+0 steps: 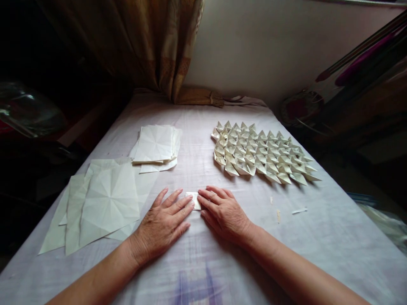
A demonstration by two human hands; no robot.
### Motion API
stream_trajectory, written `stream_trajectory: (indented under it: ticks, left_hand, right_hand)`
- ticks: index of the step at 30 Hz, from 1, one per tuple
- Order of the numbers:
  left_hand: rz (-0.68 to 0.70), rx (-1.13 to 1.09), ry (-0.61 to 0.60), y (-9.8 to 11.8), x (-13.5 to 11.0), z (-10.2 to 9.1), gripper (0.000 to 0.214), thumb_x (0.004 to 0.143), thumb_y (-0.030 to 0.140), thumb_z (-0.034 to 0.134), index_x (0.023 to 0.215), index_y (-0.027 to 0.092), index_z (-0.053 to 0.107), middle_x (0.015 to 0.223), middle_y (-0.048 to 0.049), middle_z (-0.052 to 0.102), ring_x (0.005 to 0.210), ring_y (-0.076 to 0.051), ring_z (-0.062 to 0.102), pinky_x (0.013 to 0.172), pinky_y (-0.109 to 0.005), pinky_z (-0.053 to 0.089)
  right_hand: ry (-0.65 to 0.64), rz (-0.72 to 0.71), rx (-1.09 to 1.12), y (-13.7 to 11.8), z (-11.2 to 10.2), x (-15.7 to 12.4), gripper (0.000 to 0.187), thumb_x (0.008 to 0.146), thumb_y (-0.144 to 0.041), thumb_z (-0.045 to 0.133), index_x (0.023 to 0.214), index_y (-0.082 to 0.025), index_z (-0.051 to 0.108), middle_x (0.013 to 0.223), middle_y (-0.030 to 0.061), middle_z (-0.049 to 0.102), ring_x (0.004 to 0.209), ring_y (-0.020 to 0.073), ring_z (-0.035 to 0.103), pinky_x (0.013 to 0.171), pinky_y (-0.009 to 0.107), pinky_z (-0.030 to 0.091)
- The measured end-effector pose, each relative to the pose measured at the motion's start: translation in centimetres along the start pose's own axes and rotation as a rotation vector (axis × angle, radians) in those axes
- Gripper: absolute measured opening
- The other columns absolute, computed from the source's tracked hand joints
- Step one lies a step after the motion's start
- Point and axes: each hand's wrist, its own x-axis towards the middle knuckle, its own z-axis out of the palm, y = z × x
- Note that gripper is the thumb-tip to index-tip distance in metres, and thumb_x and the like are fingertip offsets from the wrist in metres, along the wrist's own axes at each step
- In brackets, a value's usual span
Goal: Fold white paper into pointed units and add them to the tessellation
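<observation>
A small folded paper [196,202] lies flat on the cloth-covered table, partly covered from both sides by fingers. My left hand [167,218] rests palm down with its fingers spread, two fingertips on the paper's left edge. From the right, my right hand [224,212] presses its fingertips onto the paper's other edge, its fingers stretched out and close together. Left of my left hand lie large creased paper sheets [111,197], loosely overlapping. Beyond them is a stack of smaller paper squares [156,144]. Rows of folded paper boats [257,152] stand at the back right.
Small paper scraps [299,211] lie right of my right forearm. A patterned curtain [159,51] hangs over the table's far edge by a pale wall [254,51]. The tablecloth [193,262] has a purple stain near me. Dark clutter flanks both table sides.
</observation>
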Motion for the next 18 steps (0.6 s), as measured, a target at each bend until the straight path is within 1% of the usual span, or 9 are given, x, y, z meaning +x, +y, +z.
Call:
stream_trajectory:
  ticks: [3,6,10,15,18]
  left_hand:
    - [0.038,0.014,-0.01,-0.5,-0.8,-0.5,0.04,0.098,0.038,0.049,0.136,0.027,0.056,0.137,-0.0004,0.062,0.134,-0.026,0.047,0.12,-0.047,0.009]
    - [0.045,0.005,-0.03,-0.9,-1.2,-0.9,0.039,0.098,0.039,0.048,0.135,0.029,0.057,0.137,0.0012,0.063,0.133,-0.026,0.048,0.12,-0.046,0.006]
    - [0.025,-0.017,-0.06,-1.0,-0.5,-1.2,0.037,0.095,0.038,0.052,0.13,0.028,0.059,0.137,0.0002,0.062,0.134,-0.027,0.047,0.12,-0.047,0.008]
    - [-0.043,-0.075,-0.105,-0.7,0.7,-1.1,0.023,0.091,0.035,0.058,0.111,0.026,0.064,0.141,-0.0013,0.058,0.138,-0.028,0.042,0.119,-0.051,0.015]
    - [-0.081,-0.099,-0.109,-0.6,0.7,-1.0,0.021,0.09,0.033,0.058,0.109,0.026,0.062,0.142,-0.0016,0.057,0.14,-0.03,0.039,0.118,-0.055,0.018]
  right_hand:
    - [0.006,0.002,0.007,0.1,0.0,-0.2,0.033,0.096,-0.026,0.05,0.126,-0.017,0.062,0.135,0.0077,0.062,0.125,0.0297,0.05,0.1,0.046,0.037]
    - [0.019,-0.001,0.001,0.2,0.2,-0.4,0.034,0.096,-0.025,0.05,0.128,-0.018,0.061,0.136,0.0081,0.061,0.126,0.0288,0.05,0.102,0.045,0.037]
    - [0.032,-0.006,-0.013,0.1,0.5,-0.6,0.035,0.097,-0.025,0.049,0.129,-0.018,0.06,0.137,0.0089,0.06,0.127,0.0284,0.05,0.102,0.045,0.037]
    - [0.026,-0.007,-0.016,0.0,0.5,-0.6,0.036,0.097,-0.025,0.05,0.131,-0.018,0.059,0.138,0.0098,0.06,0.126,0.0281,0.051,0.102,0.045,0.038]
    - [0.029,-0.002,-0.017,0.0,0.5,-0.6,0.036,0.096,-0.024,0.05,0.131,-0.018,0.059,0.137,0.01,0.06,0.126,0.0278,0.051,0.101,0.045,0.039]
